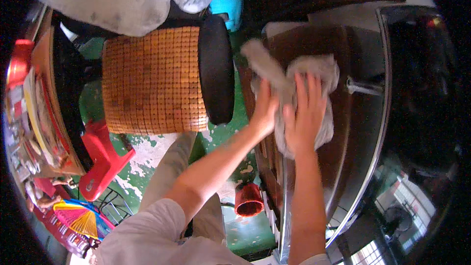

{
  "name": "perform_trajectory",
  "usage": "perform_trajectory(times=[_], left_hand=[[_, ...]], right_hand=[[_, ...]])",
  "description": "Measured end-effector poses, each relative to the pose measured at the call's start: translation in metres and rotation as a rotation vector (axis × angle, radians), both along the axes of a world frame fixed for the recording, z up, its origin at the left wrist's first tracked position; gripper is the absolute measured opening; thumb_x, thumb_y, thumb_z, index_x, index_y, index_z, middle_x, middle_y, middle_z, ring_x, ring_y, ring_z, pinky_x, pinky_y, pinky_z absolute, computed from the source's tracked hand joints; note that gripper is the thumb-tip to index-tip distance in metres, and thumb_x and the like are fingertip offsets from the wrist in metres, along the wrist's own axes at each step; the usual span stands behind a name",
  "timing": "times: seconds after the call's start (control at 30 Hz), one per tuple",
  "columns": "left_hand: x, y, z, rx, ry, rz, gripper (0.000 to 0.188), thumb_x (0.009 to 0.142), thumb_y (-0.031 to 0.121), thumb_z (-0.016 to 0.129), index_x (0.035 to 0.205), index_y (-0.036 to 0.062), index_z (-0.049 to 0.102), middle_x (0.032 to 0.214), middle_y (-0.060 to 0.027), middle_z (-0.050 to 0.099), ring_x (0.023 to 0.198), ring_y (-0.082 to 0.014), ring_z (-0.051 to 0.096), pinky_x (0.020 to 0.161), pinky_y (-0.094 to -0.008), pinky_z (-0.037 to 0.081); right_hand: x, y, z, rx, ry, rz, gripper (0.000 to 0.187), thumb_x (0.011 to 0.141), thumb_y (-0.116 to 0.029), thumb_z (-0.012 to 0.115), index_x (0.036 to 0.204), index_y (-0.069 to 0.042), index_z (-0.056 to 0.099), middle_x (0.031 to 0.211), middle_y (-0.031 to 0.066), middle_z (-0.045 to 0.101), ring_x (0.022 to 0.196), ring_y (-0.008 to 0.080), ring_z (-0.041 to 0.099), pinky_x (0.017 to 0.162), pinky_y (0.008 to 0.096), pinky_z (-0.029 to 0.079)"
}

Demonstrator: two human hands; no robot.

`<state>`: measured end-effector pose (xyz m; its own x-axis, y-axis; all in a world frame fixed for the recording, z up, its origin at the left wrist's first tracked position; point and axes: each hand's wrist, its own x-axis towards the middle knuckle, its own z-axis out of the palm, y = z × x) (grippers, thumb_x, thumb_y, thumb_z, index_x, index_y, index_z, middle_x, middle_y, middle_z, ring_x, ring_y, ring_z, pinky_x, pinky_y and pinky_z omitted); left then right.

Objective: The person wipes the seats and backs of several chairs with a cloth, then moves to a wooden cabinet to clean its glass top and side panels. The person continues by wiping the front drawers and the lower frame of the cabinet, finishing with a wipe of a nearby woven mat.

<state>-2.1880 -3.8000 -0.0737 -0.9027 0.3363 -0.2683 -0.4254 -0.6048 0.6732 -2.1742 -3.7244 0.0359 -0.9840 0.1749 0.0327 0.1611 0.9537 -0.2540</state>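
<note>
A pale grey cloth (319,66) lies bunched on the top of a dark brown wooden cabinet (338,44), with one end flapping out to the left in a blur. My right hand (305,120) rests flat on the cloth, fingers stretched out and slightly apart. Beside it, my left hand (265,110) is closed on the cloth's left part, over the cabinet's front edge; its fingertips are partly hidden by the folds. To the right of both hands, a metal stand foot (363,86) reaches from under a large glossy black screen (422,93).
A chair with a wooden-bead seat cover (152,81) and black edge stands left of the cabinet. A red plastic stool (100,159) and a red bucket (249,200) are on the worn green floor. Papers (37,118) crowd the far left. A turquoise object (230,0) stands behind the chair.
</note>
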Motion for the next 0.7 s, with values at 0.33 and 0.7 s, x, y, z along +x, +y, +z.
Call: perform_trajectory(times=[0.33, 0.7], left_hand=[[0.094, 0.016, -0.042, 0.153, -0.083, -0.031, 0.062, 0.097, 0.024, 0.051, 0.147, 0.0101, 0.018, 0.142, -0.0070, 0.033, 0.126, -0.0195, 0.036, 0.108, -0.0347, 0.030], [0.169, -0.010, -0.114, -0.518, 1.000, -0.285, 0.058, 0.077, 0.029, 0.061, 0.126, 0.0030, 0.047, 0.128, -0.0313, 0.044, 0.112, -0.0518, 0.041, 0.101, -0.0604, 0.029]], right_hand=[[0.117, -0.031, -0.009, 0.026, 0.073, -0.136, 0.068, 0.082, -0.034, 0.064, 0.141, -0.011, 0.040, 0.151, 0.0138, 0.033, 0.140, 0.0337, 0.028, 0.112, 0.0508, 0.023], [0.260, -0.079, -0.037, 0.506, 0.190, -0.444, 0.078, 0.064, -0.007, 0.069, 0.137, -0.009, 0.042, 0.139, 0.0113, 0.050, 0.126, 0.0365, 0.047, 0.102, 0.0467, 0.038]])
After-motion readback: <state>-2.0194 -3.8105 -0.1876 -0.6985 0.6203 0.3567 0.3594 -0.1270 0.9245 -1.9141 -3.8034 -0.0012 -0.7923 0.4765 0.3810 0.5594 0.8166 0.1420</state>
